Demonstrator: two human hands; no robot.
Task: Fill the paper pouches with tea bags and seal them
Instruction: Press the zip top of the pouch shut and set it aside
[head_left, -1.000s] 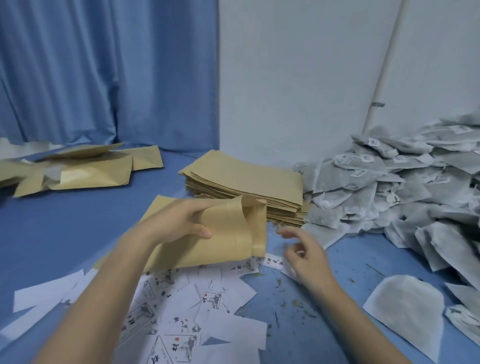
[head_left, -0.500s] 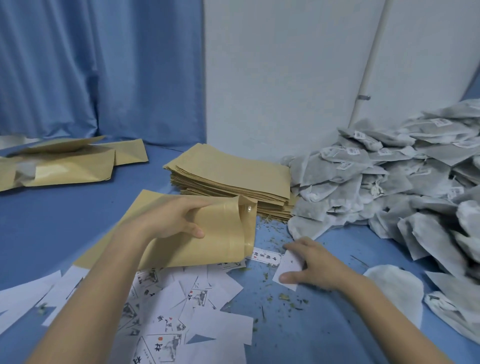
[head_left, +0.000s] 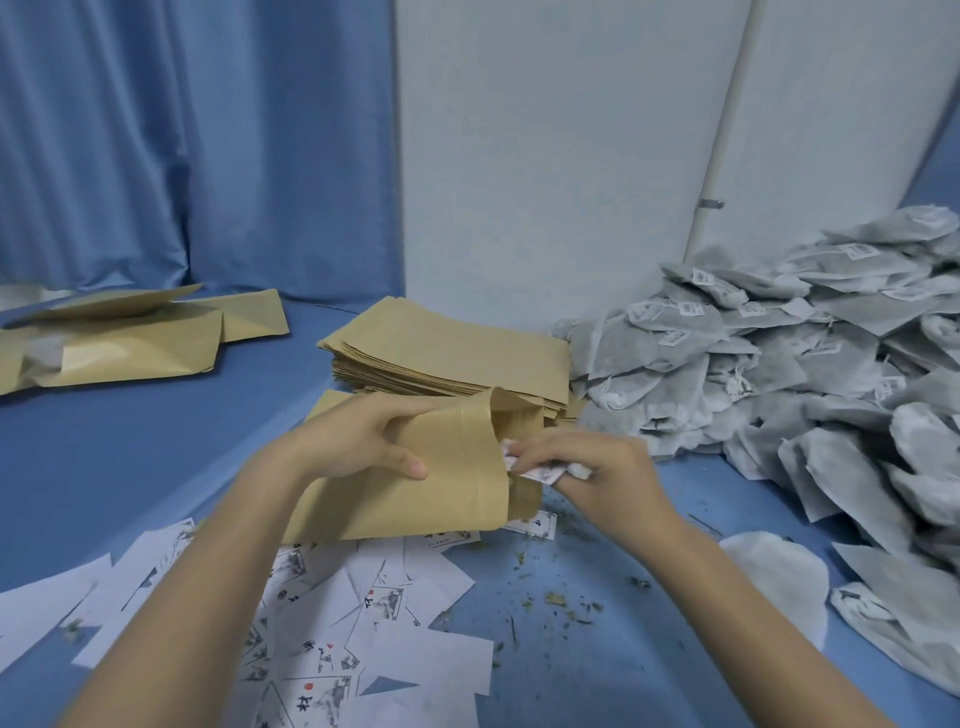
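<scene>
Blue table (head_left: 130, 467), blue curtain (head_left: 182, 145), white wall (head_left: 545, 156) behind. Left hand (head_left: 358, 441) grips kraft pouch (head_left: 415, 493), mouth agape – right hand (head_left: 597, 467) pinches small printed card (head_left: 540, 472) at opening. Pouch stack (head_left: 447, 353) behind; tea bag heap (head_left: 779, 374) right – loose cards (head_left: 363, 623) near.

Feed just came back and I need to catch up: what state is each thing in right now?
Brown paper pouch: mouth open, gripped by left hand.
Small white printed card: pinched by right hand at the pouch mouth.
Stack of brown paper pouches: flat, unfilled.
Heap of grey tea bags: loose, unpacked.
</scene>
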